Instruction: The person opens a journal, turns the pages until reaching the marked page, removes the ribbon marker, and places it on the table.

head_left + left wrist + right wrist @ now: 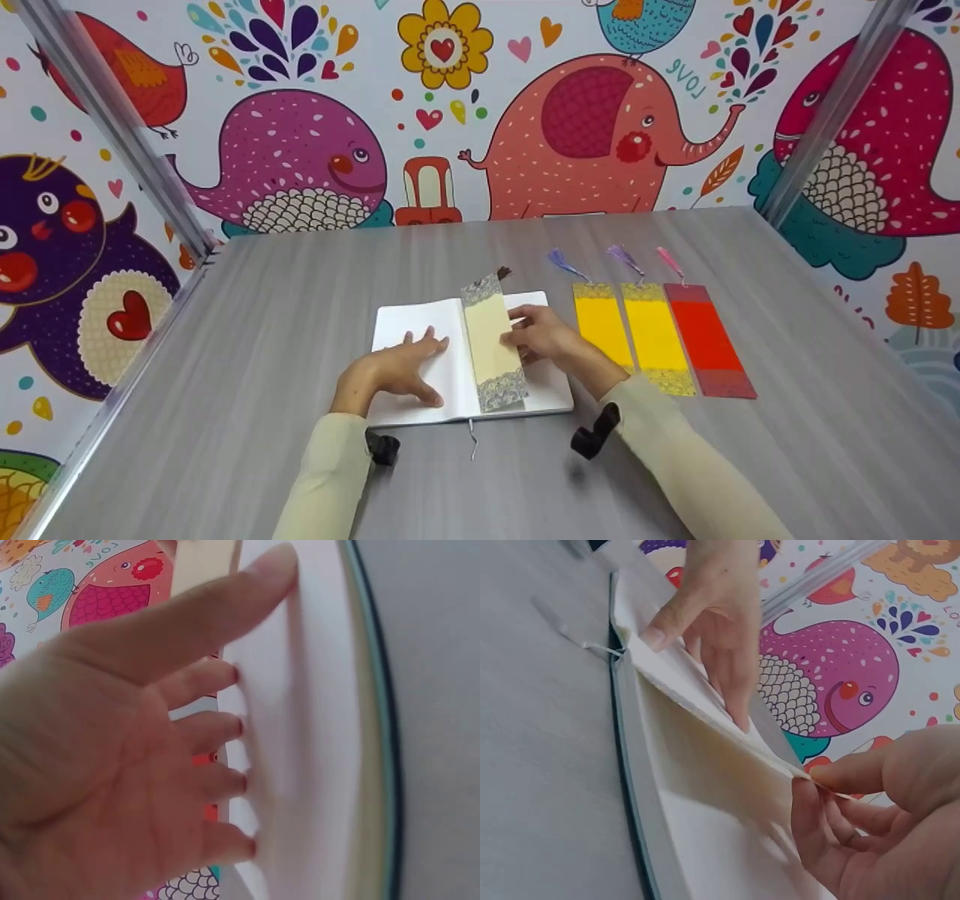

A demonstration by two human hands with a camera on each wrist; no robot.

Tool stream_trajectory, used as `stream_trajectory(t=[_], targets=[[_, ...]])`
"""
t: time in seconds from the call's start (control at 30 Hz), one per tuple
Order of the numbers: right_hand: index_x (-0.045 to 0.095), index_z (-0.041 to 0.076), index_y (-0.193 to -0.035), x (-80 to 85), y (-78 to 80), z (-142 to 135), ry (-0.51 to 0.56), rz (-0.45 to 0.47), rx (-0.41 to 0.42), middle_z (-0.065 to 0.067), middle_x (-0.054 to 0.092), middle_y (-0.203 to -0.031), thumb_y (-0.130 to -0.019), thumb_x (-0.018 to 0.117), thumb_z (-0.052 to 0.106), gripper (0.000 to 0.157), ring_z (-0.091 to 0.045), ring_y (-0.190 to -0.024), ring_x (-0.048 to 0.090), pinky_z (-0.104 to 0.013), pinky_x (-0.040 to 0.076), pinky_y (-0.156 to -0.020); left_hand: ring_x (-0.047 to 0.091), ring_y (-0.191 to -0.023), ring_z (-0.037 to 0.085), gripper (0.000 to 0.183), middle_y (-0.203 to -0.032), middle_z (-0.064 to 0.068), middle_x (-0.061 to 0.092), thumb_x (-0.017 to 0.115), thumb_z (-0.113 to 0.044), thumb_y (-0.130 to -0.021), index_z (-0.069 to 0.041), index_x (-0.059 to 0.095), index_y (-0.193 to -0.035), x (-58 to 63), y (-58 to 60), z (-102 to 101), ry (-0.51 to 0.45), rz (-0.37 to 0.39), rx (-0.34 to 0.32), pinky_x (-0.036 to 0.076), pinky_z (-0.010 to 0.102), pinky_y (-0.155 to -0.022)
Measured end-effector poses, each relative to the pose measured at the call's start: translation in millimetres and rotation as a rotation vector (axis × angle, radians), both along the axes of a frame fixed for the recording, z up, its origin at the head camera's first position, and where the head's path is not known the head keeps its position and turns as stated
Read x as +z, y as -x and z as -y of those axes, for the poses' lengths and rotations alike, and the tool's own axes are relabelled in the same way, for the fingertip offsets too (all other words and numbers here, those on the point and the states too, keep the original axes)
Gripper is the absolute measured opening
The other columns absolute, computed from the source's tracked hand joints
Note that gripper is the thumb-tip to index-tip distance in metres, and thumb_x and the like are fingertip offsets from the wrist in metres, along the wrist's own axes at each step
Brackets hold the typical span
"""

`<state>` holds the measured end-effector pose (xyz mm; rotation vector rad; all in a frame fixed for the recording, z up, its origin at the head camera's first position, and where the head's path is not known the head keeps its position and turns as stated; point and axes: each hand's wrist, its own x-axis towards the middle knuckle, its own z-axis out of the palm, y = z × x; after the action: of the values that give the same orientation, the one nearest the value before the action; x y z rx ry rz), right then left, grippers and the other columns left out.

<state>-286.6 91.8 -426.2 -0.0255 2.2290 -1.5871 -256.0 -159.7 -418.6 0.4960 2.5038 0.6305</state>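
An open notebook (435, 397) with blank white pages lies on the table. My left hand (401, 365) rests on its left page with fingers spread; the left wrist view shows the thumb and fingertips touching the paper. Over the fold and right page leans a cream bookmark (491, 341) with grey lace-patterned ends and a dark tassel (505, 272). My right hand (541, 334) pinches its right edge between thumb and fingers. In the right wrist view the bookmark (727, 742) stands tilted up from the right page, its left edge near the fold.
To the right lie two yellow bookmarks (602, 322) with blue and purple tassels and a red bookmark (709, 337) with a pink tassel. The notebook's ribbon (472, 439) hangs past its front edge. Printed panels (442, 112) stand behind the table (300, 300).
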Motion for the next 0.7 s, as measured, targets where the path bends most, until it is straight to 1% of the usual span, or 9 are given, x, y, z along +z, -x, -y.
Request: stream_trajectory(t=[0.13,0.2,0.27,0.33,0.4,0.47,0.53,0.6,0.7], targets=[[0.051,0.002,-0.140,8.7,5.4,-17,0.023,0.010,-0.006,-0.009,0.063,-0.104,-0.094,0.065,0.009,0.048,-0.014,-0.073,0.063,-0.024,0.056,-0.062,0.000,-0.153,0.051,0.097,-0.167,0.023,0.005,0.082,-0.027,-0.083,-0.006,0.025,-0.159,-1.6,0.6,1,0.009,-0.014,-0.012,0.008,0.066,-0.122],[0.051,0.003,-0.142,14.1,8.6,-28,0.013,0.005,-0.017,-0.010,0.062,-0.109,-0.095,0.066,0.011,0.050,-0.016,-0.076,0.063,-0.025,0.057,-0.067,0.000,-0.153,0.051,0.097,-0.167,0.023,0.004,0.082,-0.028,-0.083,-0.006,0.024,-0.159,-1.2,-0.1,2,0.011,-0.017,-0.017,0.009,0.067,-0.122],[0.051,0.005,-0.142,20.2,11.6,-39,-0.016,-0.004,-0.029,-0.012,0.063,-0.114,-0.095,0.067,0.014,0.051,-0.018,-0.082,0.064,-0.028,0.058,-0.074,-0.001,-0.153,0.050,0.099,-0.168,0.022,0.004,0.082,-0.030,-0.083,-0.006,0.023,-0.159,-1.2,-0.6,3,0.016,-0.017,-0.018,0.008,0.068,-0.121],[0.051,0.006,-0.142,27.0,14.8,-51,-0.036,-0.007,-0.041,-0.014,0.062,-0.121,-0.095,0.067,0.017,0.050,-0.021,-0.090,0.066,-0.032,0.059,-0.083,-0.002,-0.154,0.049,0.101,-0.168,0.022,0.003,0.082,-0.033,-0.082,-0.007,0.022,-0.159,-1.8,-0.8,3,0.017,-0.017,-0.019,0.007,0.069,-0.121],[0.050,0.007,-0.143,33.6,17.9,-64,-0.067,-0.012,-0.045,-0.015,0.062,-0.128,-0.096,0.066,0.021,0.051,-0.025,-0.102,0.066,-0.036,0.057,-0.092,-0.003,-0.154,0.048,0.103,-0.168,0.021,0.002,0.083,-0.035,-0.081,-0.008,0.021,-0.160,-2.4,-1.2,3,0.014,-0.013,-0.014,0.006,0.070,-0.121],[0.048,0.008,-0.145,40.3,21.1,-78,-0.094,-0.008,-0.048,-0.016,0.060,-0.134,-0.098,0.064,0.023,0.051,-0.029,-0.113,0.063,-0.039,0.055,-0.098,-0.003,-0.155,0.047,0.105,-0.169,0.020,0.002,0.083,-0.037,-0.080,-0.009,0.021,-0.160,-3.0,-1.9,3,0.009,-0.012,-0.006,0.005,0.069,-0.121],[0.045,0.008,-0.147,46.4,23.9,-93,-0.112,-0.010,-0.049,-0.016,0.059,-0.137,-0.099,0.061,0.025,0.053,-0.031,-0.118,0.060,-0.038,0.055,-0.098,-0.002,-0.155,0.046,0.106,-0.169,0.020,0.003,0.084,-0.037,-0.080,-0.009,0.021,-0.160,-2.8,-3.1,4,-0.001,-0.014,0.000,0.005,0.069,-0.121],[0.044,0.007,-0.147,52.2,25.5,-107,-0.125,-0.029,-0.051,-0.015,0.061,-0.133,-0.100,0.061,0.025,0.054,-0.029,-0.114,0.061,-0.034,0.056,-0.094,-0.001,-0.155,0.046,0.105,-0.169,0.020,0.004,0.084,-0.036,-0.079,-0.009,0.022,-0.160,-2.9,-4.6,4,-0.009,-0.019,0.008,0.006,0.069,-0.121],[0.043,0.007,-0.149,62.1,27.2,-127,-0.133,-0.028,-0.075,-0.014,0.059,-0.134,-0.100,0.061,0.027,0.056,-0.027,-0.114,0.060,-0.031,0.056,-0.094,0.000,-0.155,0.046,0.105,-0.169,0.019,0.005,0.085,-0.036,-0.079,-0.009,0.023,-0.160,-3.4,-6.8,4,-0.012,-0.027,0.019,0.006,0.069,-0.121]])
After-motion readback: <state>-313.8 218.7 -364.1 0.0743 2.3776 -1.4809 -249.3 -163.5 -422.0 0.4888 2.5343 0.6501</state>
